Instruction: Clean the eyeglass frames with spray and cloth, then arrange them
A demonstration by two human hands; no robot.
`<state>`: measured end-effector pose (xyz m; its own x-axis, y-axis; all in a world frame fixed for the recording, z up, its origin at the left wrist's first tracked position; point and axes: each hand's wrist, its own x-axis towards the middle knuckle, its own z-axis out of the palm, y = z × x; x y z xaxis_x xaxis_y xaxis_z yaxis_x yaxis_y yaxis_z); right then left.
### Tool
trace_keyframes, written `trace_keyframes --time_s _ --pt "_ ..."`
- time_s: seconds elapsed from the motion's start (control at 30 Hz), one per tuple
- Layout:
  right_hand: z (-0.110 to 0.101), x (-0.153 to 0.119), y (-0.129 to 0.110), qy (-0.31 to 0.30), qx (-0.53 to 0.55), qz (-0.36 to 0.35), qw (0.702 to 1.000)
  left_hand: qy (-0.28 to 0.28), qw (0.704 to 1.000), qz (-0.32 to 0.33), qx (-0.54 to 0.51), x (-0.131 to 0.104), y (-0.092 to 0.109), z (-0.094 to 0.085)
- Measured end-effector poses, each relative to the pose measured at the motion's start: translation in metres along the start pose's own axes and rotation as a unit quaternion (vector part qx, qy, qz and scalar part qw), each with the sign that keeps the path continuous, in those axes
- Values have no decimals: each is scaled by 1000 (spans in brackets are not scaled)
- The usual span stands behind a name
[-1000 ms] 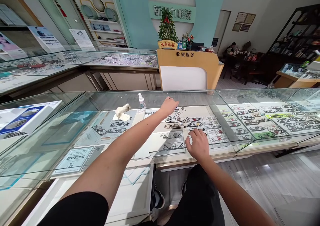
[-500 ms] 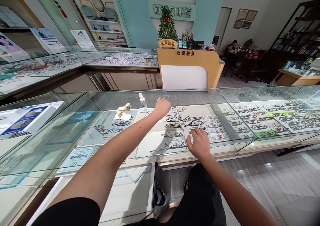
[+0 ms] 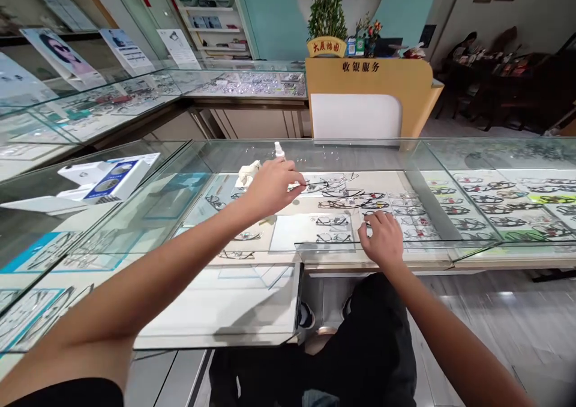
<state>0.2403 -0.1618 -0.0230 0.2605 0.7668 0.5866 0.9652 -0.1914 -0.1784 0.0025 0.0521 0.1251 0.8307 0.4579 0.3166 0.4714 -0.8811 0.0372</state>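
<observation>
My left hand (image 3: pixel 275 186) is over the glass counter (image 3: pixel 252 152), palm down, fingers bent toward the thumb. A thin dark line shows at its fingertips; whether it is part of an eyeglass frame I cannot make out. Just beyond it stands a white spray bottle (image 3: pixel 279 149), partly hidden, beside a crumpled cream cloth (image 3: pixel 246 174). Several dark eyeglasses (image 3: pixel 353 203) lie to the right of the hand. My right hand (image 3: pixel 383 238) rests near the counter's front edge, fingers loosely curved and thumb apart, with nothing visible in it. More eyeglasses (image 3: pixel 333 238) lie left of it.
A pulled-out drawer (image 3: pixel 189 317) is before me on the left, near my legs. An opened white-and-blue box (image 3: pixel 114 179) lies on the left glass case. Farther right are more displayed eyeglasses (image 3: pixel 506 221). A wooden cashier desk (image 3: pixel 373 83) stands beyond the counter.
My left hand has drawn back leftward from the eyeglasses and now partly covers the bottle. My right hand stays near the counter's front edge. The view has tilted down and turned left.
</observation>
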Motion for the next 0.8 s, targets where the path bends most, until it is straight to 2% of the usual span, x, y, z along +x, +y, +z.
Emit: trace_keyframes --time_s 0.07,0.13,0.23,0.3,0.43,0.57,0.67,0.8 --pt "-1 0 1 0 -3 1 1000 -62 997 17 -49 -42 4 -28" --pt "-1 0 2 -1 -7 3 1000 -144 985 15 -93 -83 8 -45" --pt "-2 1 5 -10 -9 14 1000 -259 956 -10 -137 -133 8 -44" --pt "-1 3 7 -20 -1 30 999 -308 940 -42 -142 -156 4 -29" --pt "1 8 15 -26 31 67 997 -384 907 -103 -140 -188 -10 20" --pt "3 9 20 -1 45 95 994 -406 895 -126 -131 -208 -28 71" --pt "5 6 20 15 36 89 995 -396 899 -146 -114 -212 -40 102" --pt "6 1 17 31 18 76 996 -327 927 -175 -54 -194 -53 137"
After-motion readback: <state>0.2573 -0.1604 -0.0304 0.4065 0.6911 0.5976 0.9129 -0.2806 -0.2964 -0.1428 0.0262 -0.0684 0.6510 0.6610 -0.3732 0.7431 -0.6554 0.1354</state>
